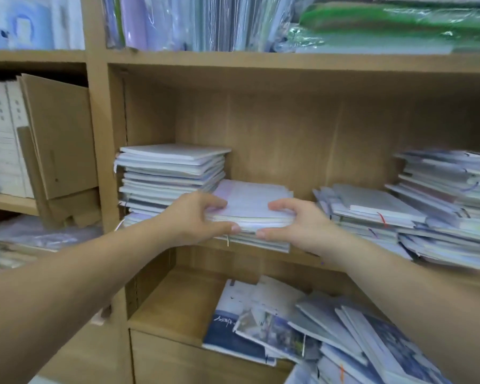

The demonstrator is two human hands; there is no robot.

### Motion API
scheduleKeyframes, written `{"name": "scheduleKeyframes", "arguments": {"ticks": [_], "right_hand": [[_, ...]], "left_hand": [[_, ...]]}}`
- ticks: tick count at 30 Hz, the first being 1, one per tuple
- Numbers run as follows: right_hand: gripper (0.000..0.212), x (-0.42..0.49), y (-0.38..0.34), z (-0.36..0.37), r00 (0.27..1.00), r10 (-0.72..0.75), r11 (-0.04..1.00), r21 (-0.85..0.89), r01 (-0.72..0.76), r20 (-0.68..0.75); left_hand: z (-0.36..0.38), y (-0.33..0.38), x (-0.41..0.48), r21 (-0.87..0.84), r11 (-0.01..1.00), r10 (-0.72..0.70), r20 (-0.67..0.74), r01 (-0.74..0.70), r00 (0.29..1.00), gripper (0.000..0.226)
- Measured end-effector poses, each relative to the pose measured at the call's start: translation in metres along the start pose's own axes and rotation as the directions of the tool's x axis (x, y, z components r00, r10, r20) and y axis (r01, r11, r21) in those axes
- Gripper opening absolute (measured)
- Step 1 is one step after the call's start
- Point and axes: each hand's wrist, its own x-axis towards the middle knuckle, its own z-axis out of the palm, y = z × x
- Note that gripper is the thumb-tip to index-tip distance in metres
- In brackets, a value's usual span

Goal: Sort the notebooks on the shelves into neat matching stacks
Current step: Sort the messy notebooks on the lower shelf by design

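Clamping notebook stack (252, 200) | left grip (197, 217) + right grip (297, 225) both closed on it | its print blurred

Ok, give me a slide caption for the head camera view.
Left hand and right hand grip a short notebook pile on the middle shelf beside a taller stack.

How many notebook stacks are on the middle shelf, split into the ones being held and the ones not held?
Held: 1, the middle stack, between the left hand and the right hand
Not held: 3, the tall left stack, the low right stack and the tall far-right stack
Total: 4
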Motion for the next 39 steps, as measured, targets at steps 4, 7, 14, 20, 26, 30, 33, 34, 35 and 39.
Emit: {"name": "scheduleKeyframes", "arguments": {"ticks": [4, 7, 14, 20, 26, 30, 33, 34, 35, 39], "right_hand": [[0.071, 0.011, 0.001, 0.008, 0.989, -0.050, 0.992, -0.120, 0.033, -0.141], [0.069, 0.015, -0.004, 0.011, 0.970, -0.060, 0.965, -0.262, -0.003, -0.234], [0.021, -0.045, 0.034, 0.018, 0.785, -0.399, 0.909, -0.315, 0.271, -0.474], [0.019, -0.105, 0.170, 0.023, 0.955, 0.289, 0.957, 0.013, -0.288, -0.067], [0.020, -0.142, 0.270, 0.002, 0.835, 0.296, 0.935, -0.036, -0.352, -0.463], [0.030, -0.160, 0.304, -0.025, 0.779, 0.401, 0.855, -0.110, -0.507, -0.482], [0.066, -0.175, 0.336, -0.034, 0.629, 0.698, 0.611, -0.174, -0.772, -0.342], [0.067, -0.179, 0.337, -0.039, 0.584, 0.753, 0.554, -0.187, -0.812, -0.303], [0.066, -0.181, 0.334, -0.044, 0.570, 0.775, 0.538, -0.188, -0.822, -0.274], [0.068, -0.184, 0.328, -0.047, 0.560, 0.804, 0.551, -0.099, -0.828, -0.199]], "left_hand": [[0.000, -0.004, 0.007, 0.161, 0.986, 0.068, -0.146, -0.044, 0.987, 0.061], [0.004, -0.003, 0.012, 0.320, 0.947, 0.095, -0.220, -0.021, 0.971, 0.043], [0.078, 0.013, -0.053, 0.049, 0.909, 0.406, -0.324, -0.413, 0.855, 0.014], [0.219, 0.010, -0.095, -0.211, 0.976, 0.109, 0.220, -0.062, 0.970, 0.024], [0.307, 0.041, -0.069, -0.304, 0.952, 0.049, 0.279, 0.040, 0.959, 0.025], [0.340, 0.069, -0.012, -0.263, 0.965, 0.023, 0.180, 0.025, 0.983, 0.031], [0.369, 0.103, 0.030, -0.233, 0.973, 0.063, 0.275, 0.003, 0.959, 0.037], [0.382, 0.112, 0.042, -0.214, 0.977, 0.076, 0.324, -0.005, 0.943, 0.038], [0.390, 0.120, 0.052, -0.203, 0.979, 0.079, 0.381, 0.001, 0.921, 0.049], [0.417, 0.143, 0.076, -0.155, 0.988, 0.074, 0.541, 0.013, 0.838, 0.070]]}}
